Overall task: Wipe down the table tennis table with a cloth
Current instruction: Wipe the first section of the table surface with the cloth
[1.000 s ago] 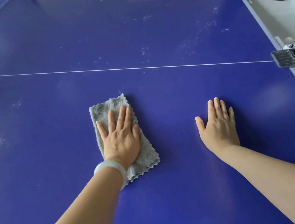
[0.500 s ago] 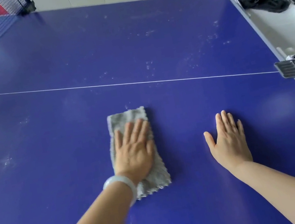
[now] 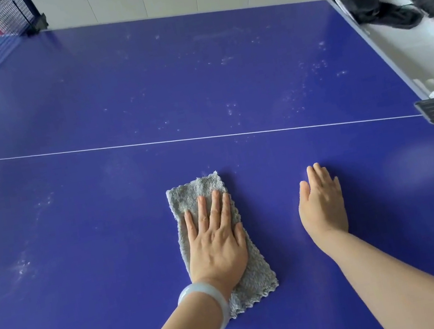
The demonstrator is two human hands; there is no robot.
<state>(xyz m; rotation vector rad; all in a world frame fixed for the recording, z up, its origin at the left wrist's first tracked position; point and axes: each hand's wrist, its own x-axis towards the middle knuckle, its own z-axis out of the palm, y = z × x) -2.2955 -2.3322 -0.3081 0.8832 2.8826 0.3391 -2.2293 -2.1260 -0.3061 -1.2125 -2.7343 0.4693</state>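
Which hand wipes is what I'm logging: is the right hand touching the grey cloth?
Apart. The head view shows bare table tennis table between the right hand and the grey cloth, which only the left hand presses.

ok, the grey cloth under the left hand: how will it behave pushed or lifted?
Probably floppy: the cloth is fluffy pile with a wavy hem, so it would drape if lifted. Likely light. Under the flat left hand it should slide easily on the glossy table, though an edge push alone may bunch it.
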